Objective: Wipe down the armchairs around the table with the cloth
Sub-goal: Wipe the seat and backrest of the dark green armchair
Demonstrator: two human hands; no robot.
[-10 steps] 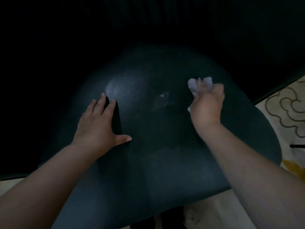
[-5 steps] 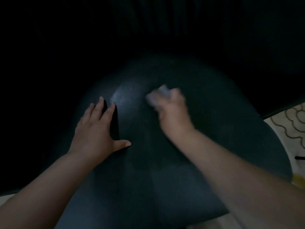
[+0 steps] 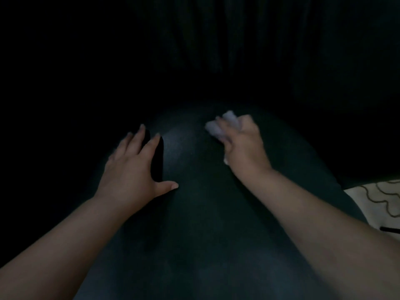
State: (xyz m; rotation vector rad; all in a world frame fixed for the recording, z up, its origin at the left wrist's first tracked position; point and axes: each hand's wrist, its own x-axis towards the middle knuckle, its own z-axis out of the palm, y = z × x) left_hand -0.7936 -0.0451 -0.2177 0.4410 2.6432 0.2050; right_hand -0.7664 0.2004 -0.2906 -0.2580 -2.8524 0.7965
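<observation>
Armchair (image 3: 194, 213): dark, rounded, textured surface, filling the lower middle of the view; very dim light, so missed patches likely and hard to spot; the unlit surround hides which parts remain unwiped.
Floor (image 3: 376, 198): pale patterned strip at the right edge, beside the chair; risk of the cloth dropping there and picking up dirt if the hold slackens.
Left hand (image 3: 132, 167): flat on the chair, fingers straight and spread, holding nothing; bracing only, so a slide on the smooth curve could tip the balance forward.
Right hand (image 3: 242, 146): grip curled round the cloth, pressing it against the upper part of the chair; blurred, exact finger placement unclear.
Cloth (image 3: 218, 126): pale, bunched, mostly hidden under the fingers, two ends poking out ahead; small contact patch, so streaks and skipped strips probable.
</observation>
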